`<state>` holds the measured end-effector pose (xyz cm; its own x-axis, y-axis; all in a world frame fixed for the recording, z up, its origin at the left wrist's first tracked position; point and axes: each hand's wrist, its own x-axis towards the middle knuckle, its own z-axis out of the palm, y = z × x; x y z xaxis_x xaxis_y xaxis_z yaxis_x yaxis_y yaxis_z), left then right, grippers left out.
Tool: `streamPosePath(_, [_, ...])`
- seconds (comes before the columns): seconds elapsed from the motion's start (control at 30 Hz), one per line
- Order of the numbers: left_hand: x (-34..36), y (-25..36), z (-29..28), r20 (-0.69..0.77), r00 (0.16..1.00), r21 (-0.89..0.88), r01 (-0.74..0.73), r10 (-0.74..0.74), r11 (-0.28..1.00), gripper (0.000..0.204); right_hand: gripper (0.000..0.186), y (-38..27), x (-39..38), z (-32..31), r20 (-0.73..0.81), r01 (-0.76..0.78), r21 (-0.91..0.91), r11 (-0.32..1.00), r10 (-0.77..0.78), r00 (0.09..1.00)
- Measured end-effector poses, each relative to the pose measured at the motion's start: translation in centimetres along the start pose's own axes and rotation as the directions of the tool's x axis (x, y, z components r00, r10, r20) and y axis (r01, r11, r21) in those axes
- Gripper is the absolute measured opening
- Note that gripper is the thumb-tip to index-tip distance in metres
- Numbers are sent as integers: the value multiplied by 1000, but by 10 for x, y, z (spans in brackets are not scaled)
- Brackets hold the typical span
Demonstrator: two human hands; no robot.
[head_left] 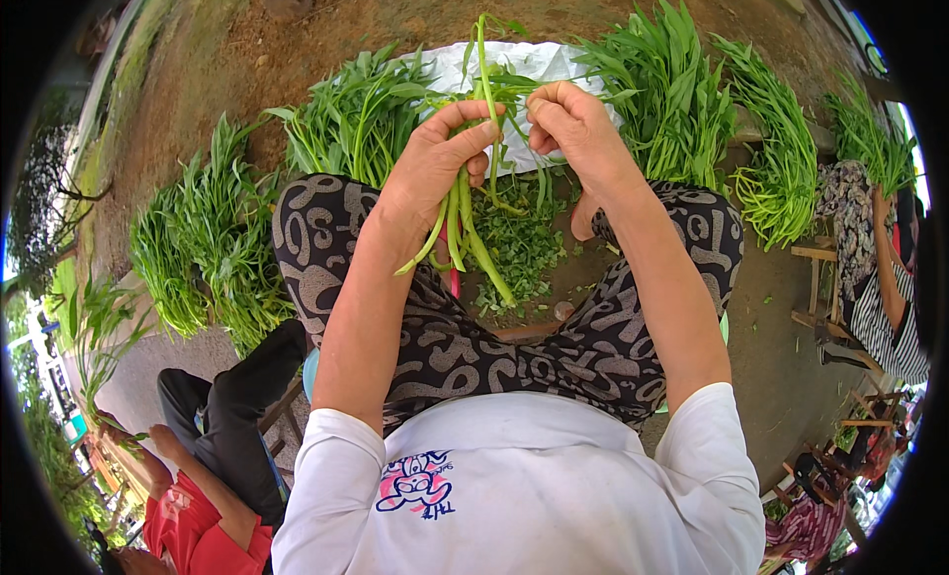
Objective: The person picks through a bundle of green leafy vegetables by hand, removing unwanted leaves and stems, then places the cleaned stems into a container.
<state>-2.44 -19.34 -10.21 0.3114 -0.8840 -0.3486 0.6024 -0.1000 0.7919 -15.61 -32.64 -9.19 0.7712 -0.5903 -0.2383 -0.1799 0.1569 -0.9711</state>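
My left hand (445,150) is closed around several green leafy-vegetable stems (474,247), which look like water spinach. Their cut ends hang below the hand, and one long stem stands up above its fingers. To its right, my right hand (581,130) is pinched closed beside the leaves at the top of the bunch; what lies between its fingertips is too small to make out. Beneath both hands, a heap of loose picked leaves (524,241) lies on the ground between my legs. A pinkish-red strip (455,281) shows behind the hanging stems.
A white sheet (450,69) lies ahead, flanked by a left pile of greens (356,120) and a right pile of greens (662,100). More greens (781,170) lie farther right. At lower left sits a person in a red shirt (203,521); others sit along the right near wooden stools (816,278).
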Motion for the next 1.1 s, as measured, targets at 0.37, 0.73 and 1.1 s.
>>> streamPosePath(0.37, [1,0,-3,-28,999,26,34,-33,999,19,15,4,-5,8,143,383,-436,814,-357,923])
streamPosePath(0.73, [1,0,3,-39,999,68,28,-25,997,23,19,10,-9,17,45,296,-648,702,-352,935])
streamPosePath(1.1, [0,1,-1,-20,1000,28,3,-2,1000,18,30,5,-6,-14,276,234,-829,508,8,961])
